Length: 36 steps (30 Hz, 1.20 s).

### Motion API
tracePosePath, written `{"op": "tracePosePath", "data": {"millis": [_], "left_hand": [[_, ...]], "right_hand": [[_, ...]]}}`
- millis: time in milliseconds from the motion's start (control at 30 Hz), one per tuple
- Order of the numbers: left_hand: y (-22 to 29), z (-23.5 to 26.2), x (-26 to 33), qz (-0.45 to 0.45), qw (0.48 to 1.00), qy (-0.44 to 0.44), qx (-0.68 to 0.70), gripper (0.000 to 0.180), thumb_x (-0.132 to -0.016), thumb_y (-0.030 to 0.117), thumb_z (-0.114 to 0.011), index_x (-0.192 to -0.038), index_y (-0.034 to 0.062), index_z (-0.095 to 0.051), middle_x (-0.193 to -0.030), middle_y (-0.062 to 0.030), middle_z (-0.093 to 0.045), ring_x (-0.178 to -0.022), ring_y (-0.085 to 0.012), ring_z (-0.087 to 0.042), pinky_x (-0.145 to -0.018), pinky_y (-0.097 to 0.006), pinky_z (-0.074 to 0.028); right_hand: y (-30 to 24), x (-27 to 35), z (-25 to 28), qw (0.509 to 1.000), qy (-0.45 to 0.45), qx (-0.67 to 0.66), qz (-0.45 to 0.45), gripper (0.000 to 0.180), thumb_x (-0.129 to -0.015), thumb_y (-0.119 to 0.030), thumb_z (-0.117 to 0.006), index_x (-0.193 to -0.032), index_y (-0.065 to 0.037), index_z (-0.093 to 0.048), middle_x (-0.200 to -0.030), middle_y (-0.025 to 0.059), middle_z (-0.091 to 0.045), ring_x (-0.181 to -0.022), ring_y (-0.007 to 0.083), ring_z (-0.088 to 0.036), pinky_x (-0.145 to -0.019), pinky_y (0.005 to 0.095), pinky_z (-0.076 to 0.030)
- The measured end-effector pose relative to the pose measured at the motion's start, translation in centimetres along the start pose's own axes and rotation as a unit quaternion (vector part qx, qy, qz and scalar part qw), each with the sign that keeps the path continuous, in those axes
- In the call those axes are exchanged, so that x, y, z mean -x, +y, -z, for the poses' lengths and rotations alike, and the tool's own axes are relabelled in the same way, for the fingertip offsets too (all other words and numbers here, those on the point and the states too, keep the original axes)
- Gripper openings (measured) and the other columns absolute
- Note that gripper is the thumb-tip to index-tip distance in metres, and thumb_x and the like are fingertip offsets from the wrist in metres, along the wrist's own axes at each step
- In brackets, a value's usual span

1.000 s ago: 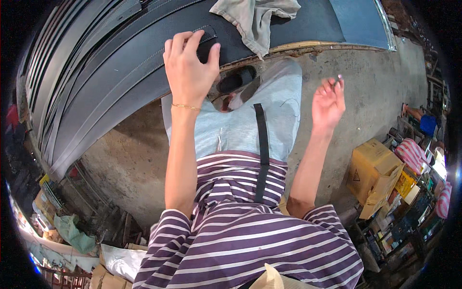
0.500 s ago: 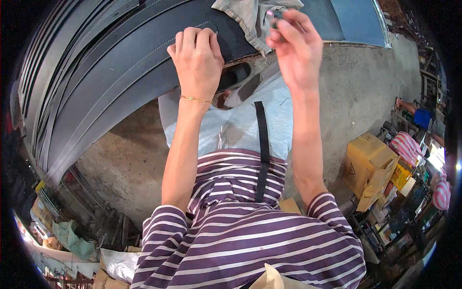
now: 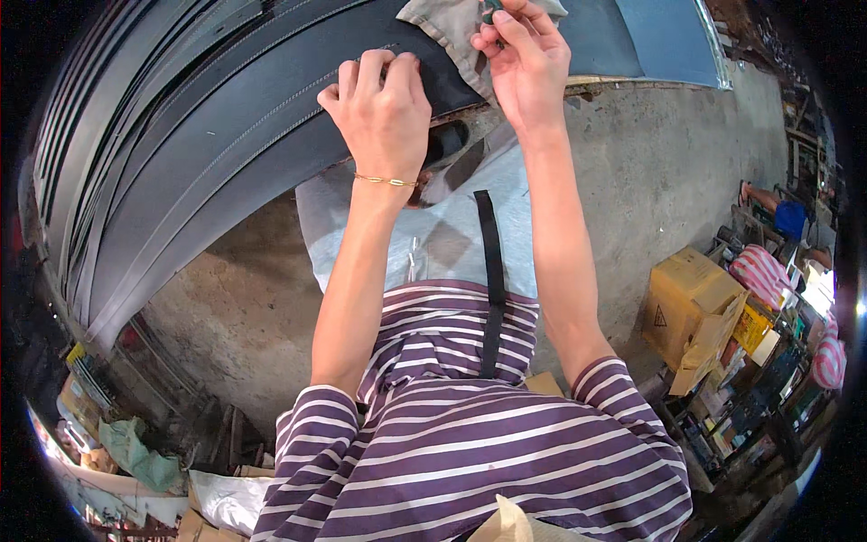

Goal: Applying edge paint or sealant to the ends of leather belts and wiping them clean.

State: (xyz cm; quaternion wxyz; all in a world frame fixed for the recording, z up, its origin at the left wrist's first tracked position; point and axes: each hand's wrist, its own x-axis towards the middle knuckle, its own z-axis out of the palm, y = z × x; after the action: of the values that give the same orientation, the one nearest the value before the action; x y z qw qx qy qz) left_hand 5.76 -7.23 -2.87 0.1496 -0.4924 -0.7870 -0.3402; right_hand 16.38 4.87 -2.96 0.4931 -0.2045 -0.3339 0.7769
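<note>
A stack of long dark strips [image 3: 244,167] with pale stitch lines curves across the left. Over the end of the nearest strip is my left hand [image 3: 384,113], a gold chain bracelet [image 3: 384,181] at its wrist. Its fingers are curled down and the fingertips are hidden, so what they grip cannot be made out. My right hand [image 3: 531,77] is raised at the top, its thumb and fingers pinching a small dark green object [image 3: 491,11], partly hidden by the fingers. Behind and beside it lies a crumpled beige cloth [image 3: 447,27].
A blue-grey sheet [image 3: 650,41] covers the surface at top right, ending at a bright edge. Concrete floor [image 3: 650,172] shows beyond my lap. On the right stands a cardboard box [image 3: 682,294] near a pink striped bag [image 3: 763,275] and assorted clutter. A green sack [image 3: 140,452] lies lower left.
My right hand has moved up and left with the small green object, now in front of the cloth. The left hand has shifted slightly right, its fingers spread a little more.
</note>
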Motion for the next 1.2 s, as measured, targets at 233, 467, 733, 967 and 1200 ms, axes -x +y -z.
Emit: {"op": "tracePosePath", "data": {"millis": [233,467,733,967,1200], "left_hand": [[-0.2,-0.2,-0.1,-0.001,0.999,-0.038,-0.029,0.006,-0.090,0.012,-0.065,-0.094,0.0088,-0.069,-0.097,-0.0036,-0.063,-0.091,-0.0235,-0.061,-0.081,-0.039,-0.041],[-0.7,0.5,0.1,0.042,0.995,-0.004,0.094,0.015,-0.092,0.009,-0.061,-0.103,0.0037,-0.068,-0.104,-0.0086,-0.063,-0.092,-0.0276,-0.062,-0.083,-0.040,-0.043],[-0.5,0.8,-0.7,-0.026,0.997,-0.066,0.010,0.012,-0.089,0.015,-0.068,-0.096,0.0071,-0.075,-0.100,-0.0058,-0.064,-0.088,-0.0249,-0.061,-0.077,-0.039,-0.043],[-1.3,0.3,-1.1,-0.100,0.992,-0.075,-0.013,0.006,-0.090,0.012,-0.065,-0.092,0.0072,-0.068,-0.095,-0.0065,-0.063,-0.089,-0.0257,-0.061,-0.075,-0.040,-0.043],[-1.7,0.0,-0.9,-0.074,0.994,-0.075,0.018,0.004,-0.088,0.008,-0.063,-0.091,0.0069,-0.064,-0.094,-0.0074,-0.060,-0.091,-0.0279,-0.059,-0.077,-0.041,-0.041]], "right_hand": [[0.1,-0.2,0.7,0.999,-0.026,-0.040,0.001,0.018,-0.094,0.002,-0.062,-0.111,-0.003,-0.061,-0.095,0.0022,-0.064,-0.075,0.0163,-0.062,-0.070,0.0336,-0.054],[0.4,-0.4,0.8,0.999,-0.016,-0.050,-0.006,0.016,-0.095,0.002,-0.061,-0.110,-0.004,-0.060,-0.091,0.0022,-0.063,-0.072,0.0164,-0.062,-0.067,0.0321,-0.054],[0.4,-0.3,1.0,0.998,-0.001,-0.064,-0.010,0.015,-0.094,0.001,-0.062,-0.108,-0.004,-0.060,-0.087,0.0028,-0.062,-0.071,0.0173,-0.063,-0.067,0.0318,-0.055],[0.3,-0.4,0.9,0.996,-0.004,-0.083,-0.023,0.015,-0.094,0.001,-0.061,-0.109,-0.004,-0.060,-0.087,0.0033,-0.062,-0.073,0.0177,-0.064,-0.068,0.0328,-0.056],[0.5,-0.4,1.4,0.995,-0.022,-0.090,-0.023,0.016,-0.094,0.001,-0.061,-0.109,-0.004,-0.060,-0.089,0.0026,-0.062,-0.075,0.0178,-0.064,-0.071,0.0342,-0.056]]}}
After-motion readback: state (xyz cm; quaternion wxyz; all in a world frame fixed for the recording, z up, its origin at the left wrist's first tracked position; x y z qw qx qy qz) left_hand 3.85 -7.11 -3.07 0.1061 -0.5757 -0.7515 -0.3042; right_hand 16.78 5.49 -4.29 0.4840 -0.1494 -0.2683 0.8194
